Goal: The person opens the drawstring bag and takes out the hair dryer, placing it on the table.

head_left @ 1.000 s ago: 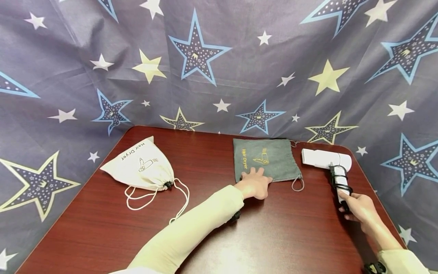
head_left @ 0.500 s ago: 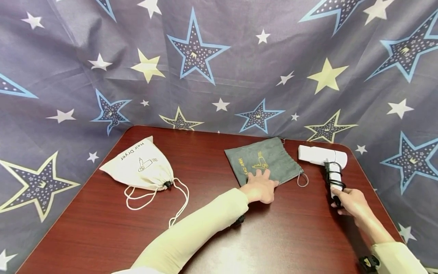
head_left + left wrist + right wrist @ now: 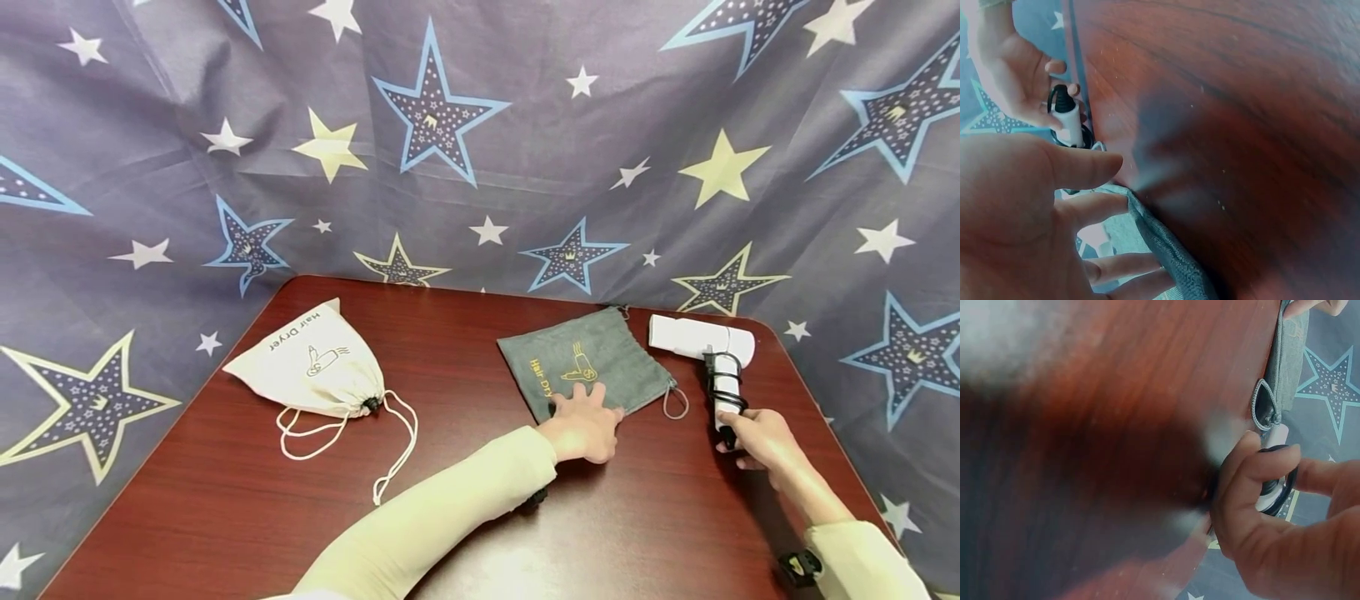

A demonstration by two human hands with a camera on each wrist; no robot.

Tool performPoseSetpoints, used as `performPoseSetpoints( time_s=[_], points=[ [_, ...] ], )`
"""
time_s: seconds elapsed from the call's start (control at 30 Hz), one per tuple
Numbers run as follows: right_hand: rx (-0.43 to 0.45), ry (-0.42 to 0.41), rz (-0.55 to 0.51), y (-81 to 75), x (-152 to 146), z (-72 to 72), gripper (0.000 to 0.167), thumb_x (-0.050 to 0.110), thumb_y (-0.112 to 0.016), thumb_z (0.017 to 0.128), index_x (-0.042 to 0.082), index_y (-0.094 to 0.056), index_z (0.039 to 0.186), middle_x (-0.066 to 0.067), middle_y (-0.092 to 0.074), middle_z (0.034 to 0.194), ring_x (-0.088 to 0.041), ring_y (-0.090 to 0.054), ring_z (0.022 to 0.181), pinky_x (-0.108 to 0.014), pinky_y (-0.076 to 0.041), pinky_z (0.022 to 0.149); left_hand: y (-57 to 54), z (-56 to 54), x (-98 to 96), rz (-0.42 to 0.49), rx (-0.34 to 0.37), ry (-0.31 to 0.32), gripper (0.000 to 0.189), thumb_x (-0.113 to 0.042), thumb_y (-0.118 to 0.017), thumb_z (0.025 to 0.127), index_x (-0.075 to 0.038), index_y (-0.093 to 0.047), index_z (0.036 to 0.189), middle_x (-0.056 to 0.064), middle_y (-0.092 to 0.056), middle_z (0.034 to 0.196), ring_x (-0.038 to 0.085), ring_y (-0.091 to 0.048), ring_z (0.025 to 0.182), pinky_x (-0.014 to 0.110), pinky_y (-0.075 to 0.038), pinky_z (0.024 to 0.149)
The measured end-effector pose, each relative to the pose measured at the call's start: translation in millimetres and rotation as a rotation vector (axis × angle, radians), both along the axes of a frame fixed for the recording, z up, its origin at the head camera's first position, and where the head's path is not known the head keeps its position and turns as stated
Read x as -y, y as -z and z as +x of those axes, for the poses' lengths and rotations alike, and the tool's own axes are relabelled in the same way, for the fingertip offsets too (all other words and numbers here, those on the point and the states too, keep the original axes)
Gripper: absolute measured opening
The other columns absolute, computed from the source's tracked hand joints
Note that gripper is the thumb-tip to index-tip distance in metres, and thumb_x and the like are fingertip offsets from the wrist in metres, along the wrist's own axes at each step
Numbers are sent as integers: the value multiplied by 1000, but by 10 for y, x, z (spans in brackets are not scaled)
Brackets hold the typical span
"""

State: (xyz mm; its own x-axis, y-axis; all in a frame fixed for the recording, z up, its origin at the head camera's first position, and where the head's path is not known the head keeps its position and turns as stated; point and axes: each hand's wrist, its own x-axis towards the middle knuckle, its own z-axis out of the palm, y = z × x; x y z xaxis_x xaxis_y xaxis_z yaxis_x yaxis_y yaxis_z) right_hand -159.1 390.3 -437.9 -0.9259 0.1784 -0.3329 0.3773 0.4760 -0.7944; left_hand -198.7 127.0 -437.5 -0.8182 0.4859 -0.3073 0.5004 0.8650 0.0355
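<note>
Grey, the pouch [image 3: 588,346] is lying right of centre; your spread left grip [image 3: 581,425] is resting on it, apparently steadying it; your right grip [image 3: 763,440] is pinching the far-right hair dryer [image 3: 693,336] low, likely for control.

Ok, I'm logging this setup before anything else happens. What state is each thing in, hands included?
White bag: neck cinched, print facing up.
Grey bag: spread out, mouth not cinched, print facing up.
Hair dryer: held near the end of its handle.
Black cord: wound around that handle.
Left hand: fingers spread, on the grey bag.
Right hand: gripping the dryer's handle.
</note>
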Motion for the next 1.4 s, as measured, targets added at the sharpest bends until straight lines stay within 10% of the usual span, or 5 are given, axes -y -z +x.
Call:
performPoseSetpoints(
  time_s=[1.1, 1.4],
  points=[
    [-19, 21, 171, -22, -236, -69, 59, 31, -57, 106, -22, -44, 129, -10, -55, 80, -17, -57, 69, -29, -57, 61, 21, 101, -123, 2, -23, 41, 52, -53, -60, 104, -52, -47, 154, -5, -40, 142, 24, -40, 128, 54, -41, 95],
    [-292, 50, 491, -232, 21, 162, 66, 27, -62, 104, -23, -37, 140, -46, -48, 127, -61, -49, 114, -69, -41, 92, 3, 87, -32, 23, 5, 47, 56, -53, -56, 106, -51, -39, 159, -5, -40, 149, 24, -38, 136, 56, -33, 109]
  ],
)
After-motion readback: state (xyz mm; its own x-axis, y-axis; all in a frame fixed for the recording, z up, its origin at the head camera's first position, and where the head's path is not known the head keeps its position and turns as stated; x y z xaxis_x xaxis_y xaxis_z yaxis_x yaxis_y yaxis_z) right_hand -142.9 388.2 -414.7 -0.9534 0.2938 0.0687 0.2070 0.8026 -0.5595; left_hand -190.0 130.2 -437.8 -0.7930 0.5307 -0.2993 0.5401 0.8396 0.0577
